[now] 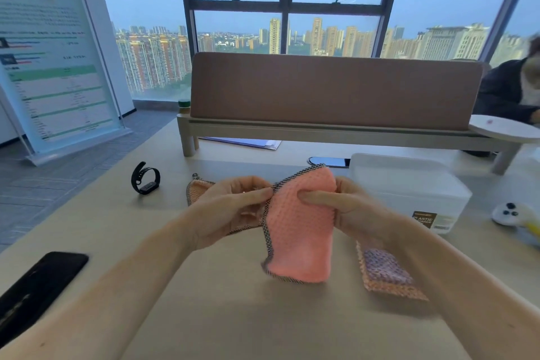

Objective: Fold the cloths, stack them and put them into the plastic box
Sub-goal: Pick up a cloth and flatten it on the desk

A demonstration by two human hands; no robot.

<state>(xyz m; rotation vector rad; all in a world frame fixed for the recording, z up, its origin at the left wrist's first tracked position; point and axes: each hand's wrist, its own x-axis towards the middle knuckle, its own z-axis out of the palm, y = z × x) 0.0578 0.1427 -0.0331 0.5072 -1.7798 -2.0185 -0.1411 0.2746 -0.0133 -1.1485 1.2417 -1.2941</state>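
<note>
Pink dimpled cloth with a dark checked border (301, 225) is held up above the pale wooden desk (222, 310), hanging roughly vertical with its lower edge clear of the surface. Left hand (233, 210) pinches the bordered upper edge between thumb and fingers, closed on the fabric. Right hand (350, 210) grips the cloth's other side, thumb lying across the pink face and fingers behind, also closed on it.

Relative to the held cloth:
- Behind it and to the left, partly hidden by the left hand, a second flat cloth, peach with a checked edge (198, 188), lies on the desk.
- Below and to the right, a folded cloth showing a purple-grey woven face with orange trim (388, 272) lies flat on the desk, partly under the right forearm.
- Behind and to the right, a translucent white plastic box with a brown printed label (409, 187) stands on the desk; cannot tell whether a lid is on it.
- To the far left, a black wrist band (145, 178) stands on edge.
- Lower left, a black smartphone (38, 286) lies flat near the desk's edge.
</note>
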